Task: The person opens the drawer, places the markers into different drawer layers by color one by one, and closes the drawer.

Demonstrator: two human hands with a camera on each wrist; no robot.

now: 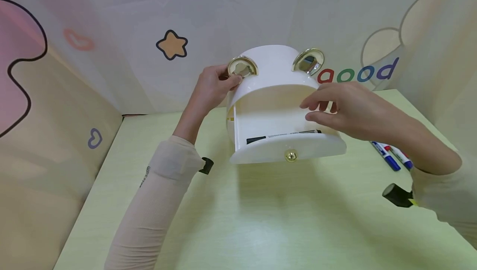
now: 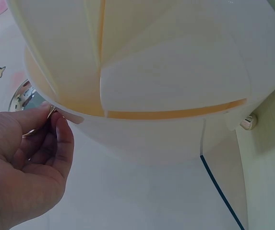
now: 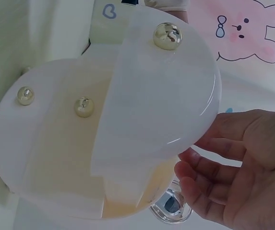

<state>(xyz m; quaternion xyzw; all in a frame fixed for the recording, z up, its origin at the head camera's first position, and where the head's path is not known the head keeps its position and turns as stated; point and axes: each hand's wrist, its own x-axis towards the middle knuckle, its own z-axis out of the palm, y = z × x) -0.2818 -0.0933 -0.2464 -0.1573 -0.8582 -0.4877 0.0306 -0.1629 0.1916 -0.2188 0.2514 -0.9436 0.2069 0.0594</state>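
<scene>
A white rounded drawer box (image 1: 273,65) with two gold-rimmed, mirror-like ears stands on the table. My left hand (image 1: 216,83) pinches its left ear (image 1: 243,67) between thumb and fingers, as the left wrist view also shows. The top drawer (image 1: 261,154) is pulled out, its gold knob (image 1: 291,155) facing me. Inside, behind the drawer front, lies a marker (image 1: 283,136) with a black cap. My right hand (image 1: 344,106) hovers at the drawer's right side, holding nothing, its fingers loosely bent. In the right wrist view its fingertips (image 3: 187,165) are right by the drawer's edge.
Several markers, among them a blue-capped marker (image 1: 385,156), lie on the pale green table (image 1: 261,228) to the right, partly hidden by my right forearm. Two more gold knobs, one of them the lower knob (image 3: 26,96), show below the open drawer. A printed curtain (image 1: 123,46) hangs behind.
</scene>
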